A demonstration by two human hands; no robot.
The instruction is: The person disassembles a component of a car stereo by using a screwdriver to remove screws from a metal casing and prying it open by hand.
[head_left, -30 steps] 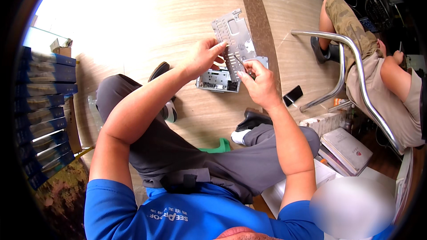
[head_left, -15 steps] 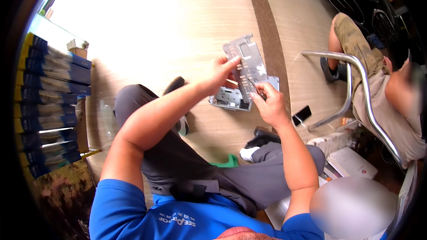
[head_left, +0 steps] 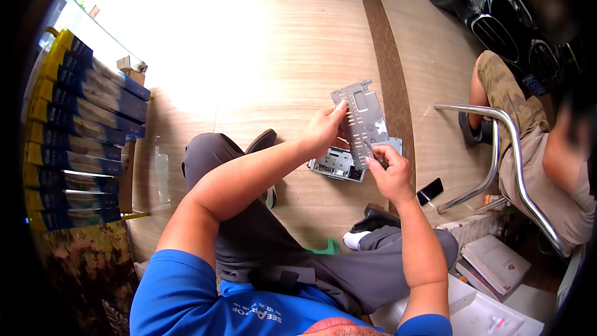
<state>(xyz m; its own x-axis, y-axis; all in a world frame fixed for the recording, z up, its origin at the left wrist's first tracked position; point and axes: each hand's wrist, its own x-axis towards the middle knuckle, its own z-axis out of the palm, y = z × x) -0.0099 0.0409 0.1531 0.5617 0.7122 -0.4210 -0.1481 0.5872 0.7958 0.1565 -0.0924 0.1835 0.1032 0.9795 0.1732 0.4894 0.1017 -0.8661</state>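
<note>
Two hands on one part here: the left hand [head_left: 324, 130] pinches the left edge of a flat grey metal plate [head_left: 362, 118], fingertips up near its top corner, while the right hand [head_left: 390, 171] is clamped around the plate's lower end. Something dark pokes out between the right thumb and fingers (maybe a small tool, too small to tell). The plate is held up off the floor, tilted, with slots and cut-outs punched through it.

Right under it, on the wooden floor [head_left: 267, 81], sits a boxy silver unit [head_left: 337, 165] with a vented face. Its right half is hidden behind the plate and the right hand, so I can't say how wide it is.

Near the right wrist a black phone [head_left: 430, 191] lies on the floor. A dark shoe [head_left: 261, 141] peeks out past the left knee, mostly covered by the grey trouser leg.

Off to the right another person [head_left: 528, 143] sits beside a chrome chair frame [head_left: 497, 162], cut off by the picture's edge. On the left there's a stack of blue and yellow boxes [head_left: 81, 143]. White boxes [head_left: 491, 261] sit bottom right, partly cropped.
</note>
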